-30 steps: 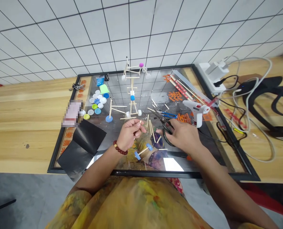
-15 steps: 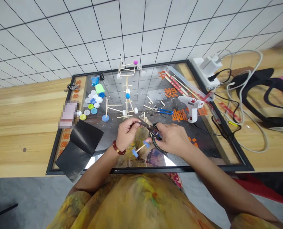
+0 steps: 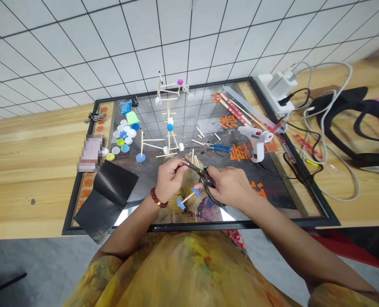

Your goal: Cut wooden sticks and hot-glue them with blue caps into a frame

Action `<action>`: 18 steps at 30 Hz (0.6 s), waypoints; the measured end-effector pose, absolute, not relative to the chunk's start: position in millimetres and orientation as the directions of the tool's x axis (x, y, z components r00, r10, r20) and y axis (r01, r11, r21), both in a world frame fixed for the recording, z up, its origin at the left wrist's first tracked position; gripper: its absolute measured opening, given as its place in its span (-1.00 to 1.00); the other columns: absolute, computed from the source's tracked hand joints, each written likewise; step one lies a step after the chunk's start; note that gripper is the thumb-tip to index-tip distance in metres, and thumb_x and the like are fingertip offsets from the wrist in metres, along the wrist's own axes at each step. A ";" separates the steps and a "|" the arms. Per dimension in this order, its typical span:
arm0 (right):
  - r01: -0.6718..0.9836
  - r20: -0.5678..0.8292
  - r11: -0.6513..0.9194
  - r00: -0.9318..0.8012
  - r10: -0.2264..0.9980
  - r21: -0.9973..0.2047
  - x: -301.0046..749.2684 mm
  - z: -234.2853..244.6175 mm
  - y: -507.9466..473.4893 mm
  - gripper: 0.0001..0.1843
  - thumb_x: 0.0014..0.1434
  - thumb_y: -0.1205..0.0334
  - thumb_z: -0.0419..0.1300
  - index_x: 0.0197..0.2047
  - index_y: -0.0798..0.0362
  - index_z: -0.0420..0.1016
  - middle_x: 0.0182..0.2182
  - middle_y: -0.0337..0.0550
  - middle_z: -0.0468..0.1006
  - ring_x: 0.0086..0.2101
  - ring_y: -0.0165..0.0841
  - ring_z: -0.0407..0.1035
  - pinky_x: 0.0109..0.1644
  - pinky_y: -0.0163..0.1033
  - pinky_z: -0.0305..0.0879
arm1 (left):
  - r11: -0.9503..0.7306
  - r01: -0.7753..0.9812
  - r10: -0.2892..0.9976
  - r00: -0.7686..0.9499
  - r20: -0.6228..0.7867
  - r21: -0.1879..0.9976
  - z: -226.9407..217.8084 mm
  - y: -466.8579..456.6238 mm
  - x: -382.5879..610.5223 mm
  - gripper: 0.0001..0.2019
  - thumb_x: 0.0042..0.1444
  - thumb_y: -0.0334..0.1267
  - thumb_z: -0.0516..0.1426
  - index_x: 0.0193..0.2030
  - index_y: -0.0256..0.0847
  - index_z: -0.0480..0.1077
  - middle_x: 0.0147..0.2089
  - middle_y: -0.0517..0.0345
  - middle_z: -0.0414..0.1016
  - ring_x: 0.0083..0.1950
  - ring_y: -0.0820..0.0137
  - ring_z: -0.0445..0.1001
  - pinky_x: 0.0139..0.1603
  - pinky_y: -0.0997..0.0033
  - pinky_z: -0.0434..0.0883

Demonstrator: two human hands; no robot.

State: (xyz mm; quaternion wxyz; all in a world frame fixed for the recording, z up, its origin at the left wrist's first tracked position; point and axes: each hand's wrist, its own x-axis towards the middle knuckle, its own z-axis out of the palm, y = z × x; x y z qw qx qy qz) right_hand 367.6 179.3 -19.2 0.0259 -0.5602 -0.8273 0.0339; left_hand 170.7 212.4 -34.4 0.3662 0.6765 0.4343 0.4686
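My right hand (image 3: 229, 185) grips a pair of black-handled scissors (image 3: 197, 169), its blades pointing left toward my other hand. At the blade tips, my left hand (image 3: 172, 177) is closed in a pinch; what sits between thumb and fingers is too small to make out. Just below lies a short stick with blue caps (image 3: 188, 197) at both ends. Beyond my hands stand frames built of wooden sticks (image 3: 171, 138) and bottle caps. Cut stick pieces (image 3: 200, 133) and blue-handled pliers (image 3: 220, 147) lie to the right of them.
A white glue gun (image 3: 256, 143) rests on the right, near bundled chopsticks (image 3: 235, 111) and a power strip (image 3: 272, 94) with tangled cables. Loose bottle caps (image 3: 122, 135) and folded black sheets (image 3: 108, 200) occupy the left. The black-framed glass board (image 3: 296, 221) lies on a wooden table against a tiled wall.
The scissor blades look slightly more closed together than before, and the handles have shifted a little. My left hand keeps its pinch in nearly the same place. The camera view has shifted slightly.
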 end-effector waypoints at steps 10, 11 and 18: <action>0.949 -0.111 0.315 -0.316 0.942 -0.022 366.6 -20.6 176.2 -0.53 0.27 -0.09 -0.07 -0.27 0.09 0.48 -0.51 0.03 0.59 -0.48 -0.24 0.41 -0.40 -0.20 -0.30 | -0.306 0.278 0.942 0.226 0.248 0.910 -34.7 211.4 172.8 -0.82 0.18 -0.30 0.11 -0.41 -0.22 0.48 -0.39 0.12 0.57 -0.33 0.40 0.50 -0.26 0.44 0.38; 0.949 -0.128 0.313 -0.314 0.941 -0.028 367.0 -21.3 175.6 -0.53 0.27 -0.08 -0.07 -0.27 0.09 0.49 -0.51 0.02 0.59 -0.48 -0.24 0.41 -0.41 -0.20 -0.29 | -0.324 0.282 0.935 0.244 0.260 0.903 -34.5 211.4 172.6 -0.80 0.20 -0.29 0.10 -0.42 -0.22 0.48 -0.39 0.11 0.56 -0.34 0.40 0.50 -0.26 0.44 0.37; 0.948 -0.058 0.308 -0.313 0.948 -0.074 365.1 -20.6 173.0 -0.47 0.29 -0.17 -0.13 -0.28 0.05 0.47 -0.51 -0.04 0.58 -0.48 -0.26 0.41 -0.41 -0.21 -0.28 | -0.509 0.281 0.852 0.300 0.429 0.814 -34.3 211.6 170.1 -0.77 0.23 -0.32 0.07 -0.42 -0.22 0.47 -0.38 0.08 0.54 -0.33 0.42 0.49 -0.28 0.46 0.38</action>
